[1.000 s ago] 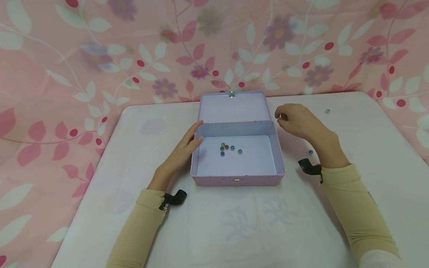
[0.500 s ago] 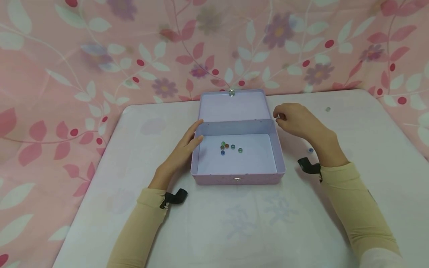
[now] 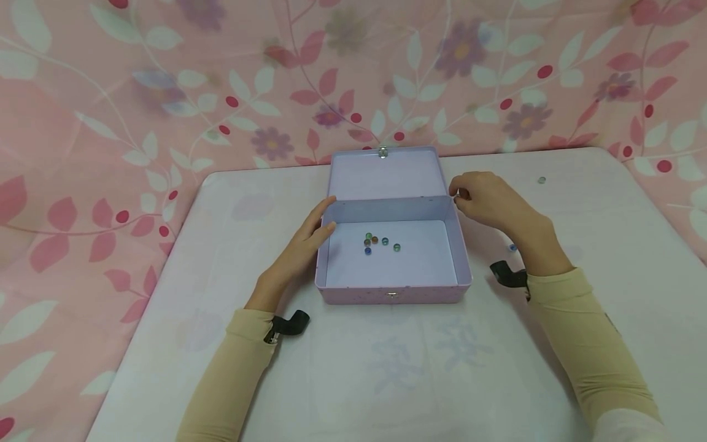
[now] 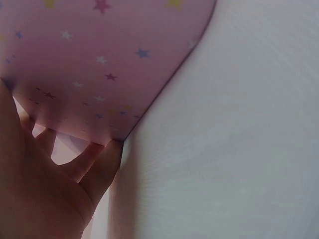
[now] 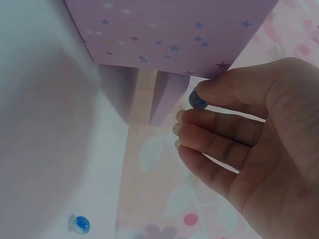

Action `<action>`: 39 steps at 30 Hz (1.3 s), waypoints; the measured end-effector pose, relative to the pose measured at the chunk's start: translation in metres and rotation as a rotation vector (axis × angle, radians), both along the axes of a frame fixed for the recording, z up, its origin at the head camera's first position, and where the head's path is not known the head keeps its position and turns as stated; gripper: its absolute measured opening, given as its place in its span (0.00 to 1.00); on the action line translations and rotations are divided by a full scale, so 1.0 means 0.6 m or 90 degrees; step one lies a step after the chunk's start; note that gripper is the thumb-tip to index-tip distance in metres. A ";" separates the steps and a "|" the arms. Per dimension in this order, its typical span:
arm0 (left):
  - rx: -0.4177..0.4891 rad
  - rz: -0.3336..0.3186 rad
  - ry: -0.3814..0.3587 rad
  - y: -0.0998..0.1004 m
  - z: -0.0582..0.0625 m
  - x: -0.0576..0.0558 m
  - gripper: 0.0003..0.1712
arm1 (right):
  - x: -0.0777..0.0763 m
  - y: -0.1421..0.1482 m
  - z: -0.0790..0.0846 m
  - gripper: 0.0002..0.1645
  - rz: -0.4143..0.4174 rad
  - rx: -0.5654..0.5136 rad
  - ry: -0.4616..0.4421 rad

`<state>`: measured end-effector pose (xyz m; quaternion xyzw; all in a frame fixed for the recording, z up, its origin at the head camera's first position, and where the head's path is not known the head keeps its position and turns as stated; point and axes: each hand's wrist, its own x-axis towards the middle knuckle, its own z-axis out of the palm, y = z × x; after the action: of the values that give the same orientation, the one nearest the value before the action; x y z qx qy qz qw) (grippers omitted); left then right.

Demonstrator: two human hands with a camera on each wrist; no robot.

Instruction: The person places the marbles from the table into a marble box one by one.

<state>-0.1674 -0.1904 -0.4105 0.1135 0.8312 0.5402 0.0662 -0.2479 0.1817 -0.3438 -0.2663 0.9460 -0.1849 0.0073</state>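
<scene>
Marble [image 5: 198, 99] is pinched in your right hand [image 3: 488, 197], just beside the box [image 3: 353, 296]. Your left hand [image 3: 296, 253], fingers extended, rests against the box's opposite side. Expect light, hard, slippery handling; grip the marble across its middle.

this looks like a homely corner arranged for filming, though which kind of room it belongs to cannot be told. a pink printed sheet [image 3: 353, 80] with leaves, berries and purple flowers fills the background and runs down the left side, hiding any room beyond. before it stands a white worktop [image 3: 386, 380] with rounded corners and faint bluish motifs. the starry tin box [image 3: 392, 295] and glass marbles [image 3: 385, 241] feel domestic; small black devices [image 3: 293, 323] at both sleeve cuffs [image 3: 251, 327] suggest recording.
</scene>
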 end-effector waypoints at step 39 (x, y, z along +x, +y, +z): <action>-0.008 0.003 -0.030 0.015 0.049 0.025 0.34 | 0.056 -0.088 -0.010 0.08 0.088 0.051 0.008</action>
<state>-0.1524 -0.1815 -0.3809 0.0985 0.8332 0.5374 0.0856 -0.2142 0.1290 -0.3499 -0.3316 0.9319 -0.1446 0.0250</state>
